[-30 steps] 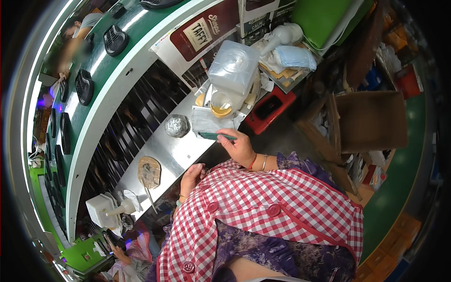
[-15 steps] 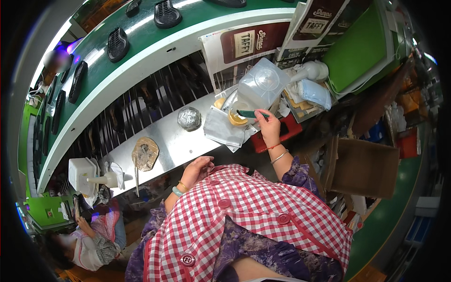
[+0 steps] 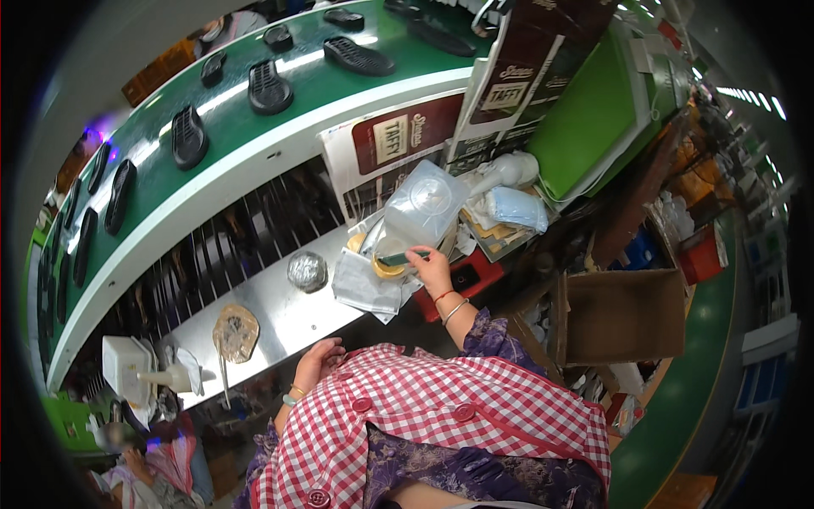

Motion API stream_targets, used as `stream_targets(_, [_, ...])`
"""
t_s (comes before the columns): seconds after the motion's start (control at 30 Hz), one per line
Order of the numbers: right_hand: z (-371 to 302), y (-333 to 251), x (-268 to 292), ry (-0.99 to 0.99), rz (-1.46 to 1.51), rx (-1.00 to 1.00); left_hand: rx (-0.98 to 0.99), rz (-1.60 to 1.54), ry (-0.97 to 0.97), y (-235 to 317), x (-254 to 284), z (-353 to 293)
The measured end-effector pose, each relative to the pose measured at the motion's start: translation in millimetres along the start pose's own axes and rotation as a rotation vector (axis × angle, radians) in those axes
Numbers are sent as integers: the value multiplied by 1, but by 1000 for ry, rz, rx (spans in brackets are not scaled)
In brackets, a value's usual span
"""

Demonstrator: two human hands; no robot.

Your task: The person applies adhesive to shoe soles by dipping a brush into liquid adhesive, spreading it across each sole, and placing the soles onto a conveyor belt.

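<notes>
My right hand (image 3: 431, 270) pinches a slim green-handled tool (image 3: 401, 259). Its far end is at a yellow ring-shaped rim (image 3: 388, 271), and I cannot make out the tip. A translucent plastic container (image 3: 426, 204) stands tilted just behind. Grey-white cloths (image 3: 366, 284) lie on the metal bench to the left of the ring. My left hand (image 3: 318, 360) rests against the checked apron at the bench edge, its fingers loosely bent and nothing visible in it. Nearest that hand on the bench are a round, wrapped silvery lump (image 3: 307, 271) and a brownish flat disc (image 3: 236, 332) with a thin stick.
Black shoe soles (image 3: 270, 87) lie along the green conveyor (image 3: 225, 127) beyond the bench. Squeeze bottles (image 3: 509, 170) and a blue-white bundle (image 3: 517, 209) stand at the right. A cardboard box (image 3: 623, 318) is right of me. Another person (image 3: 161, 471) sits at lower left.
My view has swung, so the bench and both hands sit lower and further left. The right hand keeps the green-handled tool at the yellow rim. Shoe soles have shifted along the conveyor.
</notes>
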State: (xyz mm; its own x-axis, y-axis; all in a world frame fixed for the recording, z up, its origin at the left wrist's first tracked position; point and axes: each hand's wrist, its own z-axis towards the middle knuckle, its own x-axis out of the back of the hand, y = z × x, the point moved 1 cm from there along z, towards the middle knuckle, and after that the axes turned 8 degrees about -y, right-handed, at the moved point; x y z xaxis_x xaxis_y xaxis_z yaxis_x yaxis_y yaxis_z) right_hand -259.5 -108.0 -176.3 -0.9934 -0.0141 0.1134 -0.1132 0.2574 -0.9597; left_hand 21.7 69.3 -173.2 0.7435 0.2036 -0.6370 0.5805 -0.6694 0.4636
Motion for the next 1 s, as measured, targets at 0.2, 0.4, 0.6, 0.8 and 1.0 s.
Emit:
stream_targets(0.2, [-15,21,6,141,196,18,31,1,33,0,-8,3])
stream_targets(0.4, [-59,26,18,-69,361,-345,75,18,106,7,-13,7])
stream_targets(0.6, [-127,-138,49,-257,537,107,-134,410,116,37,12,43])
stream_targets(0.8, [-228,-302,41,-144,343,1019,-579,1161,310,89,52,99])
stream_targets(1.0, [-378,-296,-12,-568,193,1407,-646,1736,418,110,41,143])
